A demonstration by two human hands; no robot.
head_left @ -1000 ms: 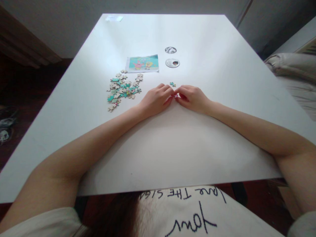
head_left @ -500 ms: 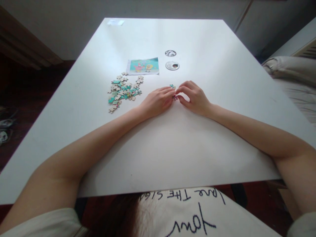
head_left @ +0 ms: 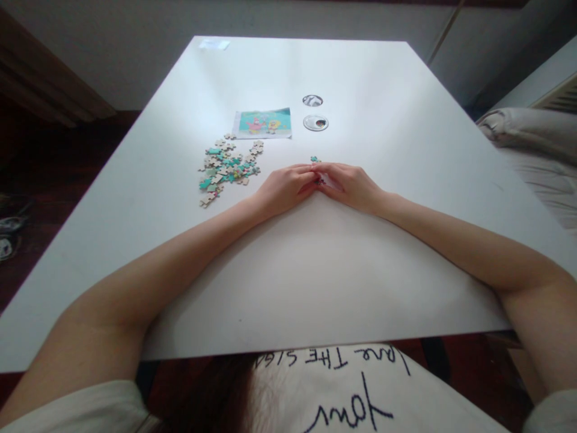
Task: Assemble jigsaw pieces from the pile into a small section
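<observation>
My left hand (head_left: 285, 187) and my right hand (head_left: 350, 185) rest on the white table (head_left: 315, 270), fingertips meeting at the middle. Their fingers are pressed together over a small pinkish puzzle piece (head_left: 320, 180), which is mostly hidden under them. A small teal puzzle piece (head_left: 315, 160) lies just beyond the fingertips. To the left of my left hand is a loose pile of puzzle pieces (head_left: 226, 168), teal and beige. Behind the pile lies the reference picture (head_left: 262, 122), a cartoon print.
Two small round shiny lids or discs (head_left: 315, 122) (head_left: 312, 100) sit beyond the hands. A slip of paper (head_left: 214, 44) lies at the far left corner. A grey cushion (head_left: 527, 129) is off the table's right side. Dark floor lies to the left.
My right hand, which had its fingers raised in a pinch on the pink piece, has flattened down over it. The left hand stays close against it. The view shifted slightly.
</observation>
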